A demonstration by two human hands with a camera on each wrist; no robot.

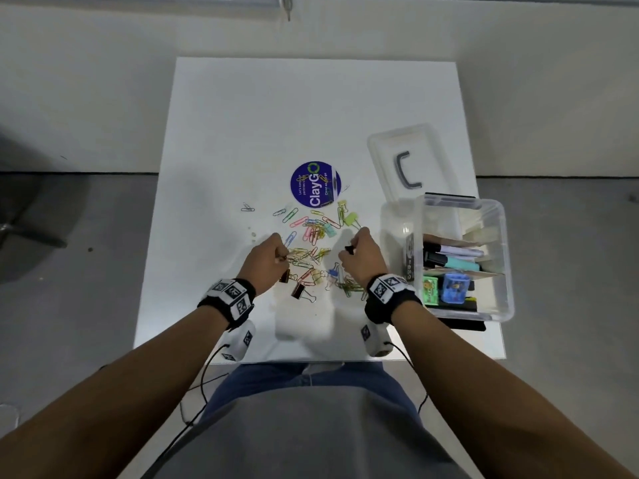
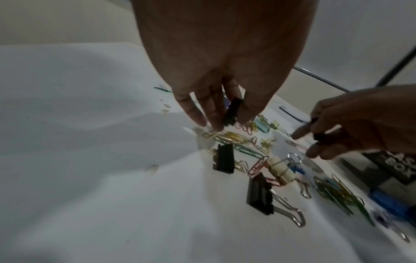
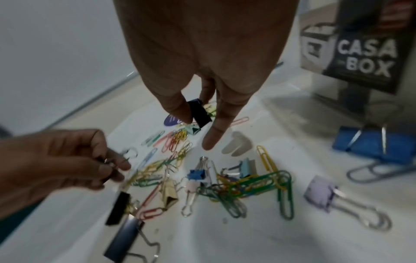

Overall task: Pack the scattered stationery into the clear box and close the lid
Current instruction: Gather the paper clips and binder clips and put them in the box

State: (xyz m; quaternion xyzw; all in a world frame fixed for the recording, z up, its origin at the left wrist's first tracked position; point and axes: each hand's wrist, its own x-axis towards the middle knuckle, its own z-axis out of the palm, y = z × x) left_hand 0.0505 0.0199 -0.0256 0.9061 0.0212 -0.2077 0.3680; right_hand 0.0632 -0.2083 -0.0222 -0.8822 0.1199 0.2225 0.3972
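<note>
Coloured paper clips and binder clips (image 1: 314, 236) lie scattered mid-table. My left hand (image 1: 281, 255) hovers over the pile's left side and pinches a small black binder clip (image 2: 231, 113) between thumb and fingers. My right hand (image 1: 349, 250) hovers over the right side and pinches another black binder clip (image 3: 199, 113). Two more black binder clips (image 2: 224, 159) (image 2: 258, 194) lie on the table below my left hand. The clear box (image 1: 506, 236) stands uncovered at the table's right edge, holding markers, an eraser and a sharpener. Its lid (image 1: 383, 157) lies flat behind it.
A round blue ClayGo sticker (image 1: 315, 184) sits beyond the pile. A large blue binder clip (image 3: 371, 144) and a lilac one (image 3: 319, 194) lie near the box's labelled wall (image 3: 360, 58). The table's front edge (image 1: 311, 359) runs close to my body.
</note>
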